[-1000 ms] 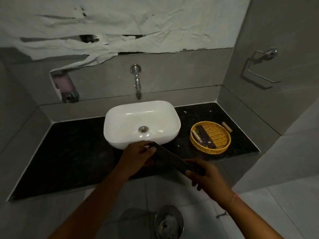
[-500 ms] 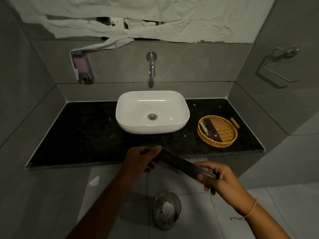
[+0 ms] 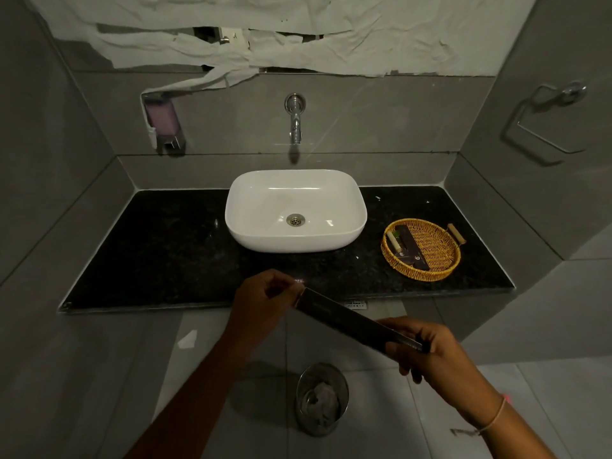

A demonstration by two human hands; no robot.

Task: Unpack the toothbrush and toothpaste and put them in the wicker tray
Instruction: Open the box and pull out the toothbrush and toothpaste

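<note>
Box in hand: a long, dark, slim carton (image 3: 357, 321), presumably the toothbrush or toothpaste pack, is held slantwise in the air in front of the counter edge, its upper end to the left, its lower end to the right. It looks closed; no flap is visibly lifted, though that end is partly hidden by fingers.

Wicker tray: the round wicker tray (image 3: 430, 274) sits on the right of the black granite counter (image 3: 165, 246), well apart from the carton. Inside it lie two dark packets (image 3: 410, 248) and a pale stick-like item (image 3: 393, 240) along its left side; what they are cannot be told for certain.

Progress: judging by the shut carton, unpacking is at its start. The contents have yet to come out and go into the tray.

Left hand: the left hand (image 3: 261, 301) pinches the carton's upper end, thumb and fingertips closed on its corner, as if to work the flap.

Right hand: the right hand (image 3: 427, 351) is wrapped around the lower end, fingers curled under and thumb on top, steadying it.

Surroundings: a white basin (image 3: 294, 212) stands at the counter's centre under a wall tap (image 3: 295, 119); a steel bin (image 3: 322, 399) with crumpled waste waits on the floor below the hands.
</note>
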